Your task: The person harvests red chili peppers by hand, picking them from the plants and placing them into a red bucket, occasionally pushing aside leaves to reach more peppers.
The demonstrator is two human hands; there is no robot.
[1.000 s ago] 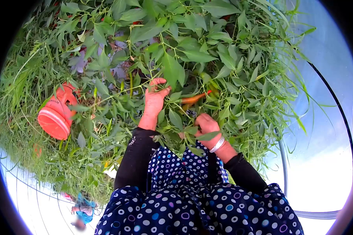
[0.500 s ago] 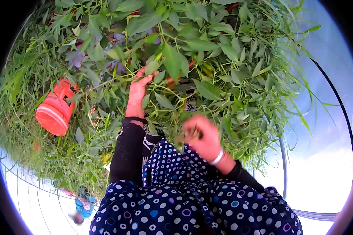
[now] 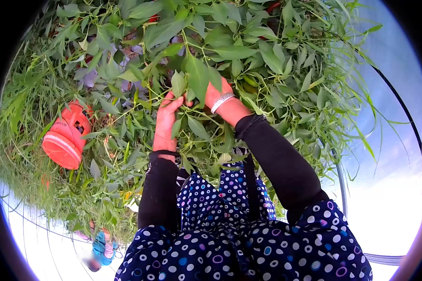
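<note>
Leafy pepper plants fill the middle of the view. Among their stems, my left hand has its fingers curled at a branch, partly covered by leaves; what they pinch is too small to make out. Close on its right, my right hand, with a silver bracelet at the wrist, reaches into the foliage. Large leaves hide its fingertips. A green pepper hangs just right of that hand, and a red pepper shows higher up.
An orange-red bucket lies tilted in the greenery at the left. Another person in blue clothing is far off at the lower left. A black hose or cable curves down the right side, beside translucent sheeting.
My right hand has moved up and forward from near my lap into the plant, beside my left hand. My left hand stays at nearly the same branch.
</note>
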